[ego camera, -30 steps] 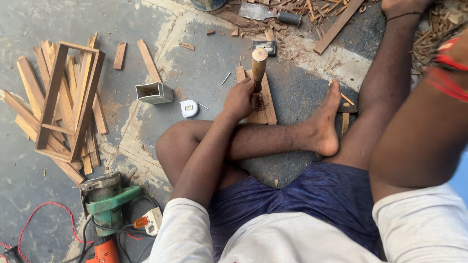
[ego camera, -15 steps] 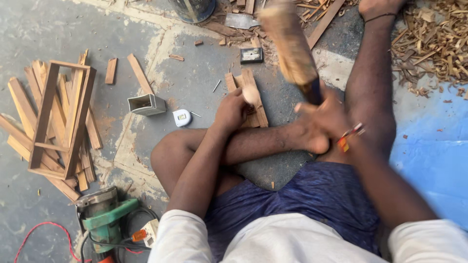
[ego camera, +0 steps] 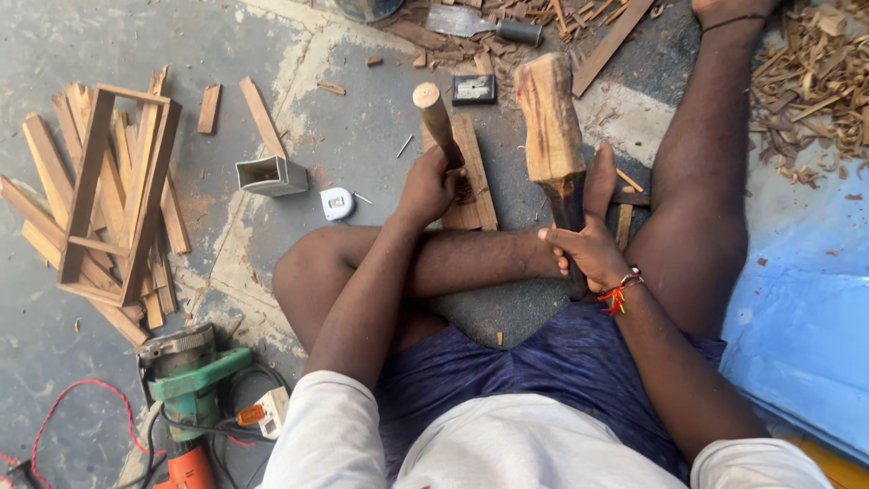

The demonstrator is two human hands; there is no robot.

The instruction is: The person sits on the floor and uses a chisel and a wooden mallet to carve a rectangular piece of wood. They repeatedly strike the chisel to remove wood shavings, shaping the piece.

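I sit on the floor with my legs folded. My left hand (ego camera: 427,184) grips a wooden-handled chisel (ego camera: 436,119) that stands tilted on a flat wood piece (ego camera: 477,181) lying on the concrete. My right hand (ego camera: 588,252), with a red thread on the wrist, is closed round the dark handle of a chunky wooden mallet (ego camera: 549,122). The mallet head is raised just right of the chisel handle, apart from it. My foot (ego camera: 598,181) rests beside the wood piece.
A stack of wooden strips and a frame (ego camera: 100,195) lies at the left. A small metal box (ego camera: 272,176), a white tape measure (ego camera: 337,204), a green power tool (ego camera: 190,376) with cables, wood shavings (ego camera: 810,81) and a blue sheet (ego camera: 806,335) surround me.
My right hand has come in from the right with the mallet, swung it over the chisel and now holds it beside the handle. My left hand has stayed on the chisel.
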